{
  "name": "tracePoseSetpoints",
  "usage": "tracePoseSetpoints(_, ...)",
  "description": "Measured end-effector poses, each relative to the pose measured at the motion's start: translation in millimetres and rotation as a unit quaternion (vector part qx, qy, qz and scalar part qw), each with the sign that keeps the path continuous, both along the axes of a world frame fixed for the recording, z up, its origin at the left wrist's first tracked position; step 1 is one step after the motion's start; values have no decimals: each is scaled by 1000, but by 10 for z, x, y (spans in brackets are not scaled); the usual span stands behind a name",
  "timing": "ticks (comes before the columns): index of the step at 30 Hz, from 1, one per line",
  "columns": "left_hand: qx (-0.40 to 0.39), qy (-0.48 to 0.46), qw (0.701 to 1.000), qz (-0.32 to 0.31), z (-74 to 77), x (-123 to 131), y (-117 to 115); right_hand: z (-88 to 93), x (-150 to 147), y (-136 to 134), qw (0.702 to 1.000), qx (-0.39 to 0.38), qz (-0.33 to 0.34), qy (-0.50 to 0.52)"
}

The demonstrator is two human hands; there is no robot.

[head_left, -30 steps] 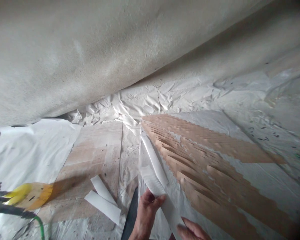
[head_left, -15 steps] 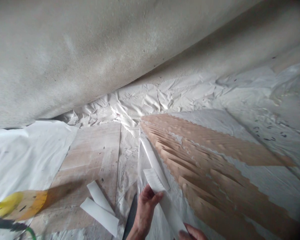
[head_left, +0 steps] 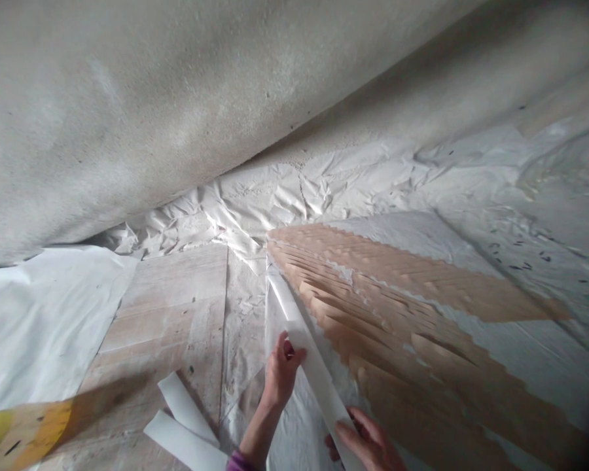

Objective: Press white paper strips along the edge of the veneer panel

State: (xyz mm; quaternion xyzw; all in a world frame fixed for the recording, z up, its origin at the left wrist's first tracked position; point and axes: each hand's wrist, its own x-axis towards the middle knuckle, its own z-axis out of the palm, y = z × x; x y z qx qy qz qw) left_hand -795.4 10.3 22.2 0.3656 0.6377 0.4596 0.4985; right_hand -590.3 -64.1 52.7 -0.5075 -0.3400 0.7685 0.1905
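My left hand [head_left: 281, 371] pinches the upper end of a long white strip [head_left: 319, 383] that lies along the edge of white plastic sheeting [head_left: 294, 425] on the floor. My right hand [head_left: 368, 441] presses on the strip's lower end near the bottom of the view, fingers curled over it. The strip runs beside rows of tan torn masking-tape pieces [head_left: 397, 307] stuck side by side on the sheeting.
A rough plastered wall [head_left: 177, 98] rises behind, with crumpled plastic [head_left: 285, 196] at its foot. Bare wooden floorboards [head_left: 177, 307] show at left. Two loose white strips [head_left: 181, 425] lie there. A yellow-orange object [head_left: 24, 432] sits at the bottom left.
My left hand has moved up and forward, laying the strip's raised end down flat along the sheeting edge. My right hand has come further into view on the lower end. The view shifted slightly right.
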Motion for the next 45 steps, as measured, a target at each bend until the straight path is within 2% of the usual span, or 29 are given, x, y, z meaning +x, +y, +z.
tracePoseSetpoints(4,19,70,997,11,-24,-71,272,-135,-90,134,999,21,-34,9)
tracePoseSetpoints(10,30,129,991,35,-184,-160,516,-119,-224,328,998,41,-43,-2)
tracePoseSetpoints(15,34,159,985,59,-293,-155,567,-121,-268,401,998,59,-33,-15)
tracePoseSetpoints(24,27,220,970,98,-311,-155,607,-339,-251,378,998,57,-25,5)
tracePoseSetpoints(30,48,272,957,88,-279,-98,576,-364,-248,375,997,68,-29,-1)
tracePoseSetpoints(32,60,325,942,61,-247,-63,550,-359,-245,381,997,64,-30,-7)
tracePoseSetpoints(34,87,404,910,24,-229,-32,519,-351,-242,393,998,61,-30,-7)
tracePoseSetpoints(37,145,548,822,-48,-223,-8,472,-335,-237,416,997,73,-27,-21)
tracePoseSetpoints(39,169,605,773,-91,-216,-8,452,-325,-236,428,996,74,-21,-38)
tracePoseSetpoints(41,177,617,758,-114,-202,-16,446,-321,-239,434,996,73,-19,-52)
tracePoseSetpoints(45,178,610,762,-123,-174,-48,450,-315,-254,434,996,63,-24,-59)
